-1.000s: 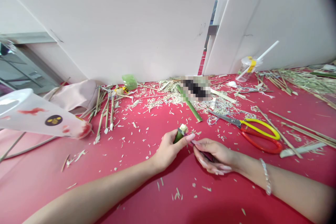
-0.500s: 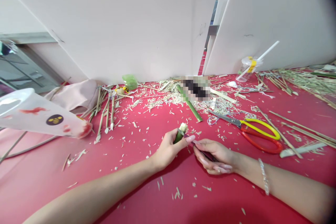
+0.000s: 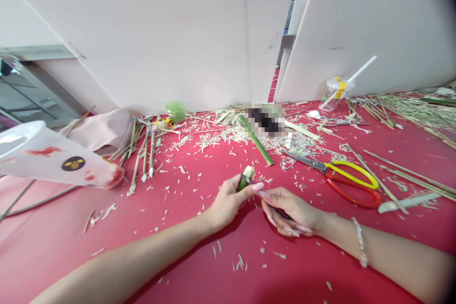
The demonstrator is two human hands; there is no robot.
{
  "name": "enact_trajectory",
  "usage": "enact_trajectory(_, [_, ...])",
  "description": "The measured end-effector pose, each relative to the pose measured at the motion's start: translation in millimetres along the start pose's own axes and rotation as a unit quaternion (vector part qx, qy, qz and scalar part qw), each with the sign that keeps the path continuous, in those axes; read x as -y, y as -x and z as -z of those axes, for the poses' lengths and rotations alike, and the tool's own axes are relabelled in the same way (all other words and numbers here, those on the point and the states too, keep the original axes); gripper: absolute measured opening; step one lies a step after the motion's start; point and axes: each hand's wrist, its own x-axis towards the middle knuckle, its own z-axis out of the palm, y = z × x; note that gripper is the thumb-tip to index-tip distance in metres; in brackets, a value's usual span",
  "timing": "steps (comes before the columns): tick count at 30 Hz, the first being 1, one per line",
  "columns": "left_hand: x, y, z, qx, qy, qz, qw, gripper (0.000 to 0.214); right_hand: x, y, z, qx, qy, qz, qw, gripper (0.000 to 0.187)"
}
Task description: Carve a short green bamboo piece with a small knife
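I have the left hand (image 3: 228, 202) clamped around a short green bamboo segment (image 3: 244, 182) toward the near side of the red bench (image 3: 320, 270), light, stiff and slick, best held by its rind below the pale end; the right hand (image 3: 290, 213) curls closed, but on what I cannot tell.

Two bare arms reach in over the bench. The left arm (image 3: 124, 259) comes from the near left side, and the right arm (image 3: 394, 256) comes from the near right side. They meet near the middle. The left hand (image 3: 228, 202) is bent up at the wrist, and its fingers (image 3: 245, 189) curl shut to hold something. The right hand (image 3: 288, 213) turns in toward the left hand, and its fingers (image 3: 292, 230) curl under. The two hands are just beside each other. The nails are long and pale pink.
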Motion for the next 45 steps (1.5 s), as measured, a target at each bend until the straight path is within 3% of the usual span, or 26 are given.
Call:
enact_trajectory(8, [2,1,1.3,-0.023,-0.069,-0.046,0.996,0.045,-7,1,-8,-0.076,0.076,0.029,0.994,0.051])
enact_trajectory(19, [2,2,-1.2,-0.058,-0.083,-0.034,0.994,0.041,-9,4,-17,-0.137,0.134,0.046,0.98,0.051])
enact_trajectory(27, [2,8,-3.3,-0.083,-0.107,-0.016,0.991,0.046,-6,9,-21,-0.187,0.335,0.097,0.919,0.05])
enact_trajectory(33, [2,6,-5.3,-0.089,-0.117,-0.004,0.989,0.047,-4,11,-22,-0.209,0.372,0.097,0.899,0.048])
enact_trajectory(38, [4,1,-3.7,-0.083,-0.125,-0.013,0.989,0.049,-5,7,-18,-0.2,0.308,0.087,0.926,0.049])
enact_trajectory(45, [11,0,2.4,-0.061,-0.123,-0.03,0.99,0.043,4,1,-3,-0.074,0.167,0.007,0.983,0.049])
